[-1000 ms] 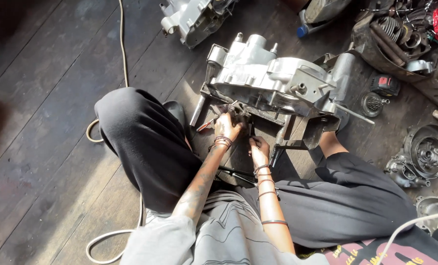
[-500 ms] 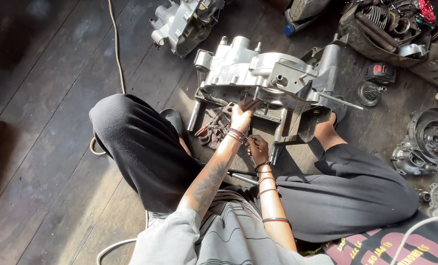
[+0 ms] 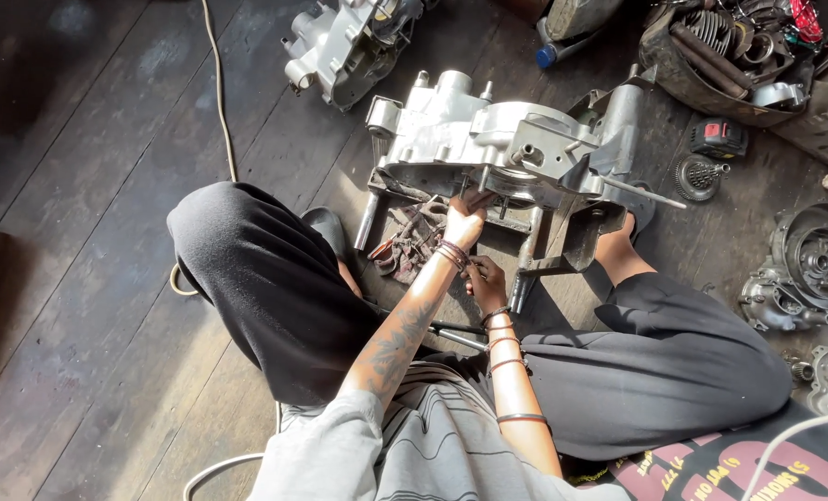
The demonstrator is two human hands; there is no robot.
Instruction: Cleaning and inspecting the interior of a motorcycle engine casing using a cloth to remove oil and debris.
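Engine casing (image 3: 488, 139), grey cast metal, sits on a small metal stand on the dark plank floor (image 3: 89, 278), right between our spread knees. Our left hand (image 3: 465, 223) reaches up to its near lower edge, fingers curled against the underside of the casing; whether that grip is closed on a small part or only pressing there, we cannot tell. Our right hand (image 3: 486, 278) hangs lower, just behind the left wrist, its fingers bent around something thin and dark that is too small for us to name, so the grip looks closed but its contents stay unclear. Bracelets ring both wrists.

Beneath the casing, to the left of the left hand, a dirty reddish rag (image 3: 414, 243) lies on the floor. A long metal tool (image 3: 456, 334) lies across our lap, near the right forearm. A second casing half (image 3: 344, 37) rests farther off at the top, apart from the first. On the right we see a round cover (image 3: 808, 264), a small gear (image 3: 697, 176) and a tray of dark parts (image 3: 730, 56). A pale cable (image 3: 219, 102) runs down the floor on the left.
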